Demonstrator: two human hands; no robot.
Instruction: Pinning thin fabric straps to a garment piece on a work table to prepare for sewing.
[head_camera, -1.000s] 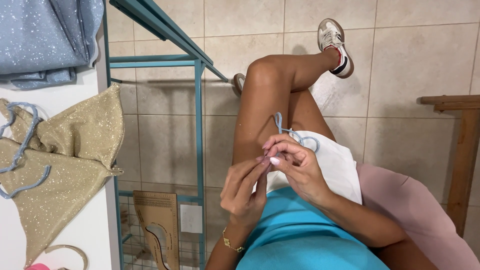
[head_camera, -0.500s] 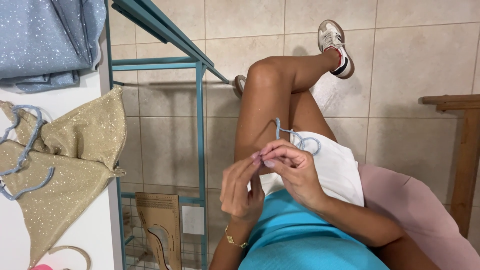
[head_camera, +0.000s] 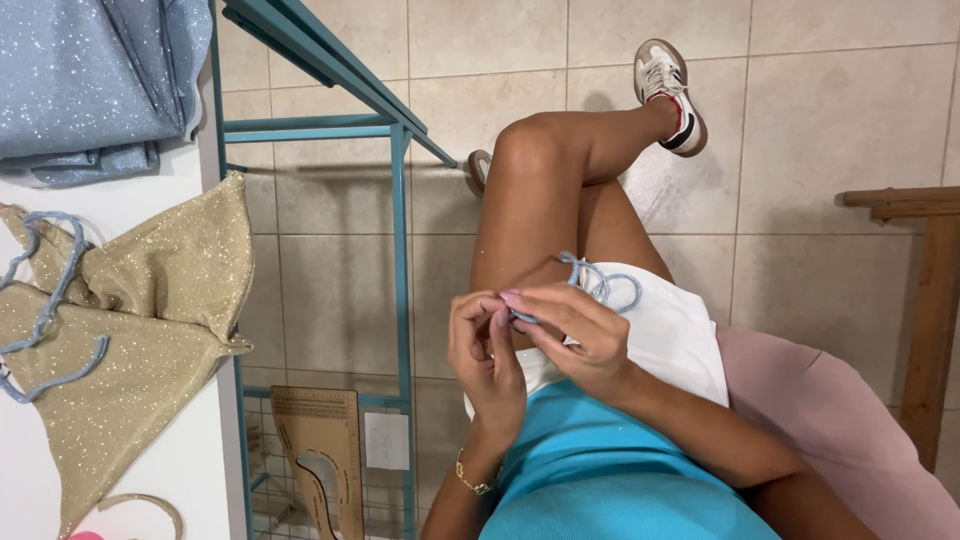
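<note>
My left hand (head_camera: 486, 352) and my right hand (head_camera: 572, 335) meet over my lap, fingertips pinched together on a thin light-blue cord (head_camera: 603, 281). The cord loops out past my right hand's fingers and lies over the white shorts (head_camera: 675, 335). Where the fingertips meet, the cord's end is hidden. My crossed leg rises behind the hands, and a gold bracelet (head_camera: 470, 481) circles my left wrist.
A white table (head_camera: 175, 470) at the left carries gold glittery triangular fabric pieces (head_camera: 140, 330) with blue cords and folded blue glittery fabric (head_camera: 95, 75). A teal metal frame (head_camera: 400, 250) stands beside it over a tan tile floor. A wooden stand (head_camera: 925, 300) is at the right.
Both hands have shifted slightly lower and closer together on the cord; the cord's loop has moved a little. The leg and table items stay put.
</note>
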